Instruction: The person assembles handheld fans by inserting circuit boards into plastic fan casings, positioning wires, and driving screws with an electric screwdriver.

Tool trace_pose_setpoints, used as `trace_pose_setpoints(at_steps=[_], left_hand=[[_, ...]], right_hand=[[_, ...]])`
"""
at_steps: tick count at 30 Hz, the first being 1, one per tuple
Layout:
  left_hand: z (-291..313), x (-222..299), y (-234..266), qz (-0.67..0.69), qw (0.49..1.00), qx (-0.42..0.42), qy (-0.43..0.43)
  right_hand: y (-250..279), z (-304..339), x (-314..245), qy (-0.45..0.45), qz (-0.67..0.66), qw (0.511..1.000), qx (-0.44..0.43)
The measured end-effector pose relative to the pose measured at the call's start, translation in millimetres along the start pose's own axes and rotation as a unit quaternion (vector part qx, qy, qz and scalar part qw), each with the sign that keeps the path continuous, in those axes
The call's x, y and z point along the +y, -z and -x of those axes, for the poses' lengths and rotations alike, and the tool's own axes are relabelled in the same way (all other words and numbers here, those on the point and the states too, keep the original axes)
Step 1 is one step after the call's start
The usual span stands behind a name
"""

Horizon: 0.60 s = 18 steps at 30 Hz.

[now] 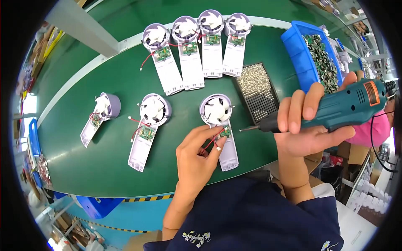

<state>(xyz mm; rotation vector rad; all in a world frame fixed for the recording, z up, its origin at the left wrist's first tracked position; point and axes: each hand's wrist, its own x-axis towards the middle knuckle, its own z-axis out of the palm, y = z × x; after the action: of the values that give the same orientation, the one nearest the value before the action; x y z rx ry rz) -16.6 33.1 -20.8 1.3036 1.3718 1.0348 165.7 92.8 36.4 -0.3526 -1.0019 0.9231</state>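
My right hand [310, 121] is wrapped round a teal electric screwdriver [341, 104], its thin bit pointing left. The bit's tip is in the air beside a white and lilac fan housing [229, 157]; I cannot tell whether a screw sits on it. My left hand [197, 152] rests over that housing. Its thumb and forefinger close at the small green circuit board [226, 132], next to red and black wires with a white plug [218, 148]. White fan blades [216, 111] fill the round end. A dark tray [261, 94] of small screws lies just beyond the bit.
Two more fan housings lie to the left, the nearer one [141, 148] and a tilted one [93, 125]. Several others [192, 69] stand in a row at the back. A blue bin [295, 52] of circuit boards is at the far right. The screwdriver's black cable [374, 154] hangs at the right.
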Motion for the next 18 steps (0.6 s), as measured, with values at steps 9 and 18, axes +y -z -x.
trace_pose_setpoints(at_steps=[9, 18], left_hand=[[6.2, 4.0, -6.5, -0.077, 0.995, 0.038, -0.042], [3.3, 1.6, -6.4, -0.111, 0.99, 0.045, -0.076]], right_hand=[[-7.8, 8.8, 10.1, -0.077, -0.027, 0.997, 0.003], [-29.1, 0.7, 11.9, -0.15, 0.106, 0.979, 0.093]])
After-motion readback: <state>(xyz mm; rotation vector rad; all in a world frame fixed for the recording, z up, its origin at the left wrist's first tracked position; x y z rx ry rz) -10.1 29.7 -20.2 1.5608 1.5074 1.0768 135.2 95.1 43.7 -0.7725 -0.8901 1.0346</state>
